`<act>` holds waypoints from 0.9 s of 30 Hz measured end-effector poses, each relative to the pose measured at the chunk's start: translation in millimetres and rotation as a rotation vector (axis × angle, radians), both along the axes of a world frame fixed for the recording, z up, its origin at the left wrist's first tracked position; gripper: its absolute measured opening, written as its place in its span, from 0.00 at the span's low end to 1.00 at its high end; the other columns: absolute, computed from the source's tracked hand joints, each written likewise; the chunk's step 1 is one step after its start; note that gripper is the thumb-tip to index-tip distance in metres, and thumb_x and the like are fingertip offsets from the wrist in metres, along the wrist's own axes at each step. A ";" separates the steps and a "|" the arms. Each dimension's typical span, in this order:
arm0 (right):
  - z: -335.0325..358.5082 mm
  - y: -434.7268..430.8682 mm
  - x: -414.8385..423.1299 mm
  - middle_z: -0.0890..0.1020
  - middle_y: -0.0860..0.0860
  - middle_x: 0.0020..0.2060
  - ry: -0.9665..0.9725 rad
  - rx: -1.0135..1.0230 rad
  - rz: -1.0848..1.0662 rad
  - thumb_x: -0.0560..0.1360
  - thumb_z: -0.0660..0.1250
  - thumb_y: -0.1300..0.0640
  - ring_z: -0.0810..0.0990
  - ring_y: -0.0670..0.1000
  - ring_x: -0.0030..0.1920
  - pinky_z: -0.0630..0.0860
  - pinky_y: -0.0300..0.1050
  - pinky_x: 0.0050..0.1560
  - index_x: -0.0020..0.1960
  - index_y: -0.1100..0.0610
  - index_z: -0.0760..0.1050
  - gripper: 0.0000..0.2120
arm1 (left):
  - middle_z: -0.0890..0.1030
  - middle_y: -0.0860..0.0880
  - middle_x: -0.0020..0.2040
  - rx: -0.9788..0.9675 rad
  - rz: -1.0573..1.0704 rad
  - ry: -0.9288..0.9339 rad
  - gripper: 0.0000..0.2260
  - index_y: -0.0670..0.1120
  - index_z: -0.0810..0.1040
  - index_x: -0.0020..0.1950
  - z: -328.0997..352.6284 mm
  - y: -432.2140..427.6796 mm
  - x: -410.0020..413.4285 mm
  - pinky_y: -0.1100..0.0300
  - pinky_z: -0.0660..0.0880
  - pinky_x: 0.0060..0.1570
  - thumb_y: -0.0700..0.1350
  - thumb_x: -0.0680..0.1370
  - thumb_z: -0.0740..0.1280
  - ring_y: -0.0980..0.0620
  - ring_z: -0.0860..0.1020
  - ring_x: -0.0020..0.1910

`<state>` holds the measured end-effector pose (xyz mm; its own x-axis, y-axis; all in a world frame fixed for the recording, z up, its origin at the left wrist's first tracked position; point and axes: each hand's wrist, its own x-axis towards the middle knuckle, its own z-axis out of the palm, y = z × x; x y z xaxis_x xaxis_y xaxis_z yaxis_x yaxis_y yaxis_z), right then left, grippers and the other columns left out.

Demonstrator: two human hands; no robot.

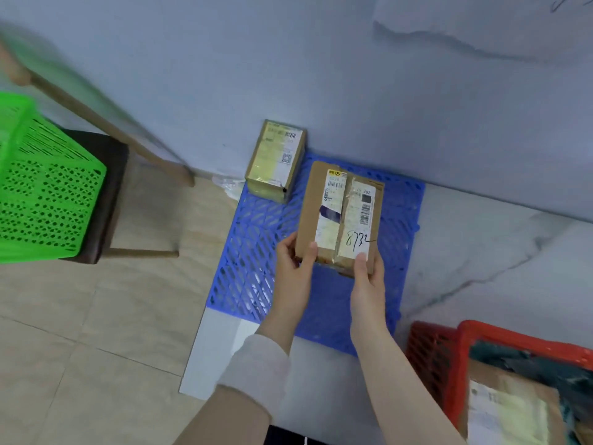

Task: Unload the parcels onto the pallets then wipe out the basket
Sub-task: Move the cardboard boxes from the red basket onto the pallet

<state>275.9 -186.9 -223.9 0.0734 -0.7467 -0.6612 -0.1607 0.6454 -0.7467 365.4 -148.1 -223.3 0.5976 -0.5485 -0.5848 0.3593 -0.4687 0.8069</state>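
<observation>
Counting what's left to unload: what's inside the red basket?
The red basket holds a brown parcel with a pale label and a dark teal item next to it. Whatever lies beneath them is covered, and the frame edge cuts off the rest.

The green basket is cut by the left edge and blurred (the chair under it too); the red basket runs off the right and bottom edges, its parcels half seen; the box hides part of the pallet; its labels' small print is unreadable.
</observation>
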 end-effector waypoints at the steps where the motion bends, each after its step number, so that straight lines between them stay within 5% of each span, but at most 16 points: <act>1: -14.3 -4.8 7.4 0.68 0.41 0.68 0.008 0.015 -0.009 0.80 0.55 0.49 0.66 0.38 0.60 0.63 0.38 0.59 0.72 0.45 0.58 0.21 | 0.74 0.60 0.51 0.013 0.002 0.014 0.14 0.48 0.66 0.62 -15.0 -5.0 6.8 0.80 0.70 0.41 0.48 0.78 0.62 0.67 0.74 0.49; 8: -89.7 -19.1 50.5 0.59 0.44 0.73 0.071 0.057 0.016 0.79 0.53 0.49 0.61 0.39 0.65 0.60 0.38 0.62 0.75 0.48 0.47 0.27 | 0.73 0.64 0.55 0.041 -0.013 0.077 0.13 0.54 0.66 0.62 -92.1 -19.5 45.5 0.80 0.69 0.42 0.49 0.78 0.61 0.75 0.73 0.49; 11: -101.8 -28.0 62.3 0.57 0.46 0.74 0.094 0.004 -0.008 0.79 0.52 0.48 0.61 0.44 0.71 0.61 0.38 0.63 0.75 0.49 0.45 0.28 | 0.77 0.57 0.55 -0.020 0.099 0.037 0.14 0.48 0.70 0.61 -103.1 -33.9 53.4 0.76 0.72 0.44 0.45 0.76 0.66 0.70 0.77 0.50; 18: -109.4 -61.4 85.8 0.57 0.49 0.74 0.151 -0.064 -0.048 0.80 0.51 0.48 0.60 0.48 0.72 0.61 0.40 0.64 0.75 0.52 0.48 0.26 | 0.76 0.58 0.47 0.151 0.333 -0.070 0.11 0.55 0.70 0.45 -102.5 -74.9 56.4 0.73 0.70 0.43 0.52 0.70 0.72 0.63 0.75 0.49; 27: -94.7 -79.5 73.1 0.68 0.50 0.67 0.117 -0.041 0.094 0.80 0.55 0.50 0.70 0.46 0.62 0.65 0.39 0.59 0.72 0.53 0.58 0.22 | 0.76 0.49 0.52 0.172 0.329 -0.054 0.18 0.43 0.70 0.57 -91.5 -88.1 55.5 0.65 0.70 0.49 0.50 0.73 0.69 0.53 0.75 0.50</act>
<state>349.0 -266.4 -318.6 0.0685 -0.7670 -0.6380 -0.3069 0.5923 -0.7450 420.9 -236.3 -314.9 0.7579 -0.2191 -0.6145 0.4723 -0.4655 0.7485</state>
